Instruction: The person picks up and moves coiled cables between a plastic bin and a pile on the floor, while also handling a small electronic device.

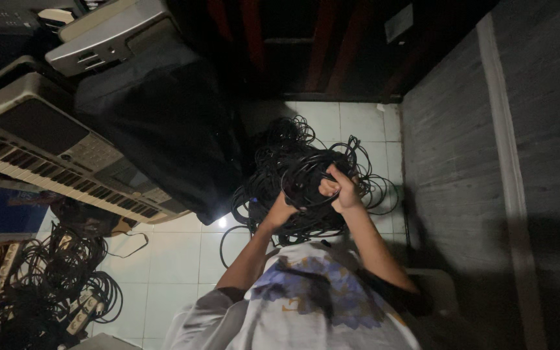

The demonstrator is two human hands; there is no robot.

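Both hands deep in a tangle of black cables

The right hand [339, 189] is closed in a fist around a few loops of the black cables [299, 178], lifting them above the heap on the white tile floor [176, 256]; the left hand [280, 210] grips the bundle lower down, fingers curled into it. The heap sits between a grey wall [461, 149] and a black cloth [163, 123] draped by a keyboard [53, 155]. More cables and a power strip [82, 311] lie well apart to the left
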